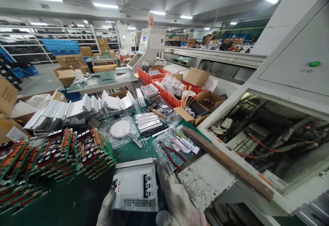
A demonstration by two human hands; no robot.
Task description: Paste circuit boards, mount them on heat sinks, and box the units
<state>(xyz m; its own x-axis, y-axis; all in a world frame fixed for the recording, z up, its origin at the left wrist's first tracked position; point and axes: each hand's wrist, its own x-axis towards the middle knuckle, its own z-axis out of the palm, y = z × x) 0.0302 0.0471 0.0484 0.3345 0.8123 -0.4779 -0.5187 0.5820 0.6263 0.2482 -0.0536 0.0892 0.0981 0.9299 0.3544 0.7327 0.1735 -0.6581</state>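
Note:
A silver-grey motor controller with black terminals and a row of connector sockets is held low in front of me, between both hands. My left hand, in a light glove, is closed on its left edge, partly out of the frame. At its right side is my right hand, gloved too, the fingers stretched along the housing and the thumb near the lower corner. Just beyond lie red-handled pliers on a plastic bag. To the left, several green circuit boards with black and orange parts stand stacked in rows.
White aluminium housings are piled behind the boards. A white disc, metal strips and a hammer lie mid-bench. Red crates and a cardboard box stand farther back. A wooden bar slants before the machine.

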